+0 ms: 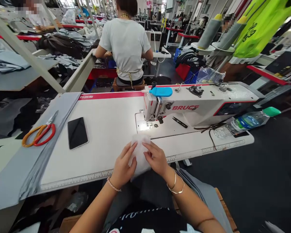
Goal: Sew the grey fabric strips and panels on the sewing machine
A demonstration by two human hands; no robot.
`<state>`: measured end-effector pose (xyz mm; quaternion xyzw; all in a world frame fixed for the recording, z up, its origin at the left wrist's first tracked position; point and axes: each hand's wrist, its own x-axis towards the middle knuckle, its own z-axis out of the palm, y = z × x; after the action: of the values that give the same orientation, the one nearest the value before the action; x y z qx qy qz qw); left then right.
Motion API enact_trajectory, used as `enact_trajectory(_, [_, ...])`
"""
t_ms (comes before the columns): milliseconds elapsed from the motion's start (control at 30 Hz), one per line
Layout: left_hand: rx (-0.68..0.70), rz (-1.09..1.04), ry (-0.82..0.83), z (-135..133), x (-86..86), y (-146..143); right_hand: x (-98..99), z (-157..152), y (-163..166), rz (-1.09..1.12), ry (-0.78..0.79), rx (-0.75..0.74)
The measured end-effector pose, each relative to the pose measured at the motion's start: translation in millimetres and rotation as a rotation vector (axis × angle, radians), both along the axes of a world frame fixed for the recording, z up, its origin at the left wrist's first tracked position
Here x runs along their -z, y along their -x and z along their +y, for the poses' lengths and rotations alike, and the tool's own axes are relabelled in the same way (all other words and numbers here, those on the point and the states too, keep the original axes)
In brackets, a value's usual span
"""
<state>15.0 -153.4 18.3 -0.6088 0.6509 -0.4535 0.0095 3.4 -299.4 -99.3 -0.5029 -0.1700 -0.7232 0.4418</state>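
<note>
A thin, whitish, slightly see-through piece of cloth (pixel 140 154) lies between my hands at the front edge of the sewing table (pixel 106 126), its lower part hanging over the edge. My left hand (pixel 123 165) holds its left side, fingertips on top and thumb lower down. On the other side my right hand (pixel 157 159) grips it with bent fingers and thumb. Just beyond the cloth is the lit needle area of a white sewing machine (pixel 184 105). A blue tag-like piece (pixel 162 92) sits on the machine's head.
Left on the table are a phone (pixel 78 133), scissors (pixel 40 134) and stacked grey fabric (pixel 60 119). Black thread snips (pixel 180 122) lie under the machine arm; a water bottle (pixel 244 123) lies at the right end. More grey fabric (pixel 208 194) is beside my lap. A co-worker (pixel 126 45) sits ahead.
</note>
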Motion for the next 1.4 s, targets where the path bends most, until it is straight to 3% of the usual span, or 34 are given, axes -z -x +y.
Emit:
enact_trajectory(133, [-0.071, 0.177, 0.011, -7, -3.8, -22, -2.4, -7, -17, 0.105, -0.019, -0.019])
enact_trajectory(267, [-0.149, 0.089, 0.001, -12, -4.3, -32, -5.3, -11, -25, 0.145, -0.091, 0.095])
enact_trajectory(367, [-0.065, 0.010, -0.025, -15, -4.5, -28, -7.8, -12, -23, 0.027, -0.083, 0.171])
enact_trajectory(500, [0.070, 0.024, -0.053, -16, -5.5, -23, -7.7, -12, -18, -0.123, -0.028, 0.083])
enact_trajectory(667, [-0.118, 0.081, 0.047, -14, -3.7, -35, -2.3, -14, -25, 0.067, -0.005, 0.086])
enact_trajectory(967, [-0.426, -0.019, -0.036, -29, -12.9, -35, -4.3, -9, -17, 0.392, -0.083, 0.481])
enact_trajectory(1033, [-0.482, -0.030, -0.058, -36, -16.3, -35, -0.7, -5, -10, 0.397, -0.036, 0.533])
enact_trajectory(1167, [-0.594, -0.065, -0.092, -46, -20.6, -32, 7.7, -1, -8, 0.435, 0.106, 0.553])
enact_trajectory(1400, [-0.665, -0.188, -0.172, -58, -24.4, -27, 7.5, -11, -15, 0.570, 0.134, 0.538])
